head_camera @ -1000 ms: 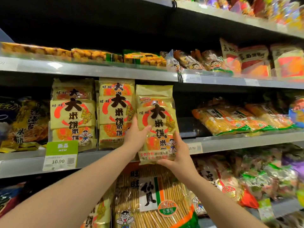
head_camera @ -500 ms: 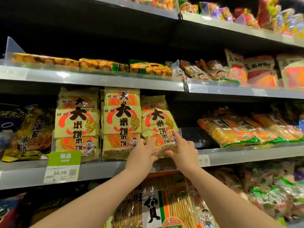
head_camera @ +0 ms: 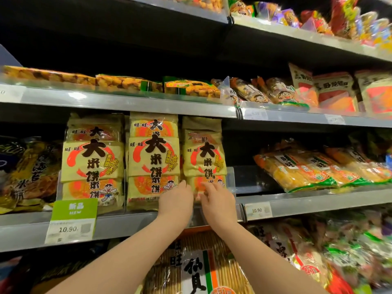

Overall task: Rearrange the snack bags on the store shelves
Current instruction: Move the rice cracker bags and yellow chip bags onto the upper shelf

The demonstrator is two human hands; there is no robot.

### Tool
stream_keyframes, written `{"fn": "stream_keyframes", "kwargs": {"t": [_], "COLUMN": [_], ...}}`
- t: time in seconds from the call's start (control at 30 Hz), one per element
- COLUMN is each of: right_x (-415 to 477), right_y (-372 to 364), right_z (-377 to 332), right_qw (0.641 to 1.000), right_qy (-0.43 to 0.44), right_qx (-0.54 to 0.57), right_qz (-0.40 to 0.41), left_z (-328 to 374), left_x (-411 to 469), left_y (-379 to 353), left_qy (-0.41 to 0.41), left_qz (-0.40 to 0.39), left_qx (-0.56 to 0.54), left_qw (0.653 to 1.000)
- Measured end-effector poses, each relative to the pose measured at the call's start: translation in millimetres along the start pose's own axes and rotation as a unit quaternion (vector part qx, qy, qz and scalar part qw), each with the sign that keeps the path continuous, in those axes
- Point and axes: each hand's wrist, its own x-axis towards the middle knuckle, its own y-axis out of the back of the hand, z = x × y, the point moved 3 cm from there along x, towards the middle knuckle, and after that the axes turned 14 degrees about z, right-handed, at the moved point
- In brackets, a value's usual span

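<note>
Tilted earlier, third bag point(head_camera: 203, 155) stands upright beside two; left hand point(head_camera: 177, 201), right hand point(head_camera: 218, 202) press, fingers uncurled.

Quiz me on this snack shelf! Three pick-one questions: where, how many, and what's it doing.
1. Where is the green sign? A. below the leftmost yellow bag B. on the top shelf C. behind the bags
2. How many yellow bags stand in front, side by side? A. two B. three C. six
3. The rightmost yellow bag is: A. lying flat B. standing upright C. torn open
Answers: A, it hangs under that bag; B, three fronts show; B, it stands, left hand and right hand touching its bottom.
</note>
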Motion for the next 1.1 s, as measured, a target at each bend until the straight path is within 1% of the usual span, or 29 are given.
{"fn": "stream_keyframes", "kwargs": {"t": [0.07, 0.17, 0.23, 0.37, 0.5, 0.6, 0.67, 0.77, 0.83, 0.93, 1.03, 1.1], "right_x": [-4, -11, -17, -37, -72, -102, -124, -155, -175, -203, -228, -246], "right_y": [-5, -9, -8, 0, -2, -5, -11, -24, -36, -56, -77, -93], "right_z": [0, 4, 3, -6, -11, -20, -29, -43, -51, -64, -73, -78], "right_qw": [1.000, 0.999, 1.000, 0.997, 0.996, 0.994, 0.991, 0.987, 0.983, 0.974, 0.959, 0.942], "right_qy": [0.006, -0.010, -0.004, 0.004, -0.015, -0.027, -0.040, -0.073, -0.099, -0.114, -0.138, -0.165], "right_qx": [-0.011, -0.023, -0.011, 0.046, 0.069, 0.099, 0.125, 0.140, 0.139, 0.145, 0.154, 0.162], "right_qz": [-0.023, -0.028, -0.009, 0.055, 0.049, 0.049, 0.024, -0.019, -0.062, -0.129, -0.193, -0.243], "left_z": [3, 5, 3, -5, -10, -23, -36, -54, -67, -93, -120, -136], "left_x": [-5, -12, -18, -34, -64, -93, -115, -147, -166, -196, -227, -249], "left_y": [-1, 1, 2, 2, 0, -2, -7, -17, -26, -42, -57, -67], "left_qy": [-0.008, -0.010, -0.012, -0.012, 0.004, 0.035, 0.075, 0.141, 0.172, 0.225, 0.267, 0.292], "left_qz": [-0.016, 0.021, 0.041, 0.071, 0.056, 0.074, 0.069, 0.039, 0.023, 0.003, -0.015, -0.049], "left_qx": [-0.011, -0.065, -0.099, -0.148, -0.194, -0.213, -0.217, -0.218, -0.212, -0.206, -0.181, -0.169], "left_qw": [1.000, 0.998, 0.994, 0.986, 0.979, 0.974, 0.971, 0.965, 0.962, 0.952, 0.946, 0.940]}}
